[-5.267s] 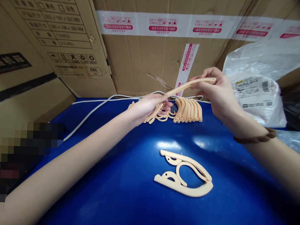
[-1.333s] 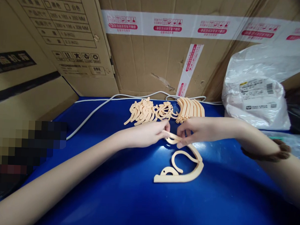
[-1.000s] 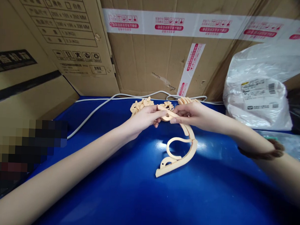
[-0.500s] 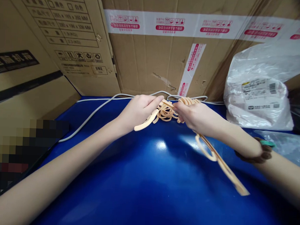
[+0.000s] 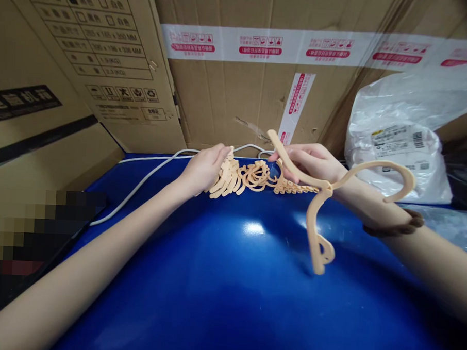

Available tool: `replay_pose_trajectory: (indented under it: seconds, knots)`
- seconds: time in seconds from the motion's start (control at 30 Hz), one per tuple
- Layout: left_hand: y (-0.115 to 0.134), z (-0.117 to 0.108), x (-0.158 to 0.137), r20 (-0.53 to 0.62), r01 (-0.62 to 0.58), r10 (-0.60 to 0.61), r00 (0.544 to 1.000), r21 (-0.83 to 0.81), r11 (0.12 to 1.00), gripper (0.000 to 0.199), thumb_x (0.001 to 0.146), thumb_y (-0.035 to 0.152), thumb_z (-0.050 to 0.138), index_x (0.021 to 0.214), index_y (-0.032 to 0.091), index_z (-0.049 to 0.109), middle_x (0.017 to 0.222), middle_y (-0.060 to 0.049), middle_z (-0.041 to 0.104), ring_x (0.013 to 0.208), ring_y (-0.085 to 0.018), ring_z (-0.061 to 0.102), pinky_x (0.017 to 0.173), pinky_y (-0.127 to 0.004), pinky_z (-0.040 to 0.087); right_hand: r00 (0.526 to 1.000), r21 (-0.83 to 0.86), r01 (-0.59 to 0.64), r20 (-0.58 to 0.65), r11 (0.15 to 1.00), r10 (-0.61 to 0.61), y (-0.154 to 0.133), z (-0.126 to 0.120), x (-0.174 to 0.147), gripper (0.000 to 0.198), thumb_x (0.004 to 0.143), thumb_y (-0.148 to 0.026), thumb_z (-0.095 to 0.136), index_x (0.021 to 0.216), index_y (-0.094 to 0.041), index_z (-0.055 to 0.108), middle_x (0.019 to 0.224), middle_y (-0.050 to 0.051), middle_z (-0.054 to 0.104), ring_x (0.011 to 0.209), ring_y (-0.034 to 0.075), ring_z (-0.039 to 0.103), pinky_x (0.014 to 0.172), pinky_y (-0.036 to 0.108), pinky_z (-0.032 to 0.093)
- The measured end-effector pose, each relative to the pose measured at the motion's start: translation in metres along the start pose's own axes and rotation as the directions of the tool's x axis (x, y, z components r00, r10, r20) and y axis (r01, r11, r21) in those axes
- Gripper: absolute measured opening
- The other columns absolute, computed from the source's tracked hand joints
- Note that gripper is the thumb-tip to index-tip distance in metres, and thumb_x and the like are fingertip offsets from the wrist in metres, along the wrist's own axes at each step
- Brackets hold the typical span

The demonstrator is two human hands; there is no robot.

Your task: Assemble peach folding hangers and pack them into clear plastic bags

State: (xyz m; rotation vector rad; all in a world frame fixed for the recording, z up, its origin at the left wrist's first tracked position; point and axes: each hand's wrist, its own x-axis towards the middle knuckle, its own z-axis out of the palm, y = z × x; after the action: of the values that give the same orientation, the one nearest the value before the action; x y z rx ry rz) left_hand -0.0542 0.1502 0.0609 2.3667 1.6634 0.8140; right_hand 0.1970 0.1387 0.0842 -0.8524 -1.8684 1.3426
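My left hand [image 5: 205, 168] is closed around the near end of a stack of beige plastic folding clothes hangers [image 5: 227, 182] at the back of the blue table. Curled hooks [image 5: 257, 176] bunch up just right of that stack. A single folding hanger [image 5: 317, 209] is up in front of my right hand [image 5: 309, 160], one arm crossing the fingers, its hook out to the right and its other arm pointing down. My right fingers look closed on its upper arm, partly hidden by it. Below them, a row of hanger parts [image 5: 295, 188] lies on the table.
Cardboard boxes [image 5: 221, 102] wall off the back and left of the blue table [image 5: 213, 287]. A grey cable [image 5: 140, 184] runs along the left and rear edge. At the right stands a white plastic bag [image 5: 400, 151] with a label, beside clear plastic film [image 5: 455, 226].
The single hanger has swung up from below my right hand and spread out. The bundle formerly in that hand is now on the table. My left hand has shifted slightly left onto the stack.
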Motion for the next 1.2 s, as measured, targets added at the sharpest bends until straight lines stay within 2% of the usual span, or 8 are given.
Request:
replay_pose_trajectory:
  seconds: [0.23, 0.4, 0.47, 0.57, 0.67, 0.77, 0.93, 1.2]
  knots:
    - [-0.021, 0.009, 0.006, 0.031, 0.126, -0.126, 0.991, 0.007, 0.992, 0.020, 0.095, 0.034, 0.049, 0.105, 0.018, 0.055, 0.088, -0.005, 0.066, 0.076, -0.020, 0.061, 0.067, -0.030, 0.042, 0.960, 0.276, -0.034, -0.258, 0.961, 0.108, -0.018, 0.019, -0.003, 0.024, 0.088, -0.012, 0.039, 0.097, -0.014, 0.061, 0.058, 0.000, 0.060, 0.042, 0.008, 0.043, 0.037, 0.018, 0.029]
    - [0.002, 0.004, -0.005, -0.090, 0.021, -0.040, 0.995, -0.204, 0.979, 0.035, 0.092, 0.044, 0.051, 0.109, 0.014, 0.061, 0.110, -0.012, 0.066, 0.100, -0.024, 0.061, 0.086, -0.035, 0.045, 0.882, 0.335, 0.178, -0.471, 0.925, 0.001, -0.019, 0.025, -0.005, 0.012, 0.087, -0.014, 0.044, 0.095, -0.022, 0.048, 0.065, 0.000, 0.069, 0.046, 0.010, 0.053, 0.043, 0.020, 0.040]
    - [0.019, 0.000, -0.009, 0.127, 0.094, -0.030, 0.991, -0.532, 0.842, 0.055, 0.096, 0.058, 0.035, 0.093, 0.014, 0.068, 0.096, -0.012, 0.071, 0.090, -0.023, 0.065, 0.080, -0.033, 0.048, 0.810, 0.315, 0.269, -0.585, 0.910, -0.036, -0.020, 0.023, -0.005, 0.007, 0.090, -0.017, 0.045, 0.090, -0.024, 0.045, 0.068, 0.001, 0.071, 0.049, 0.011, 0.056, 0.050, 0.023, 0.047]
    - [0.042, -0.009, -0.013, 0.486, 0.399, 0.010, 0.874, -0.729, 0.557, 0.069, 0.094, 0.068, 0.031, 0.082, 0.014, 0.071, 0.083, -0.012, 0.072, 0.070, -0.020, 0.066, 0.063, -0.030, 0.049, 0.700, 0.231, 0.353, -0.708, 0.906, -0.092, -0.020, 0.015, -0.005, 0.014, 0.085, -0.012, 0.050, 0.084, -0.024, 0.043, 0.077, 0.003, 0.074, 0.058, 0.012, 0.063, 0.061, 0.026, 0.051]
    - [0.053, -0.015, -0.017, 0.473, 0.453, -0.021, 0.881, -0.829, 0.328, 0.030, 0.093, 0.042, 0.058, 0.092, 0.014, 0.070, 0.090, -0.008, 0.074, 0.079, -0.015, 0.070, 0.071, -0.025, 0.053, 0.673, 0.096, 0.354, -0.717, 0.930, -0.182, -0.015, 0.004, -0.004, 0.022, 0.072, -0.007, 0.064, 0.081, -0.022, 0.050, 0.090, 0.005, 0.076, 0.075, 0.013, 0.068, 0.067, 0.025, 0.051]
    - [0.054, -0.018, -0.018, 0.421, 0.429, -0.082, 0.903, -0.876, 0.220, 0.006, 0.085, 0.015, 0.069, 0.088, 0.013, 0.064, 0.098, -0.007, 0.074, 0.088, -0.014, 0.072, 0.081, -0.022, 0.054, 0.745, -0.185, 0.296, -0.570, 0.937, -0.348, -0.010, -0.005, -0.004, 0.014, 0.073, -0.016, 0.071, 0.082, -0.020, 0.062, 0.103, 0.006, 0.075, 0.092, 0.017, 0.069, 0.079, 0.030, 0.053]
    - [0.054, -0.016, -0.018, 0.445, 0.448, -0.057, 0.894, -0.876, 0.179, 0.022, 0.083, 0.005, 0.064, 0.101, 0.013, 0.055, 0.106, -0.014, 0.073, 0.085, -0.020, 0.074, 0.071, -0.025, 0.057, 0.804, -0.821, 0.114, -0.254, 0.559, -0.537, -0.004, -0.004, -0.008, 0.018, 0.089, -0.026, 0.059, 0.102, -0.018, 0.068, 0.095, 0.007, 0.074, 0.083, 0.021, 0.069, 0.077, 0.037, 0.052]
    - [0.057, -0.014, -0.028, 0.595, 0.611, 0.247, 0.765, -0.791, 0.011, 0.027, 0.074, 0.006, 0.055, 0.099, 0.014, 0.060, 0.085, -0.001, 0.055, 0.051, -0.005, 0.049, 0.035, -0.014, 0.035, 0.932, -0.997, -0.072, -0.072, 0.014, -0.356, 0.002, 0.010, -0.014, 0.035, 0.101, -0.031, 0.034, 0.113, -0.014, 0.063, 0.089, 0.013, 0.074, 0.057, 0.019, 0.060, 0.049, 0.031, 0.026]
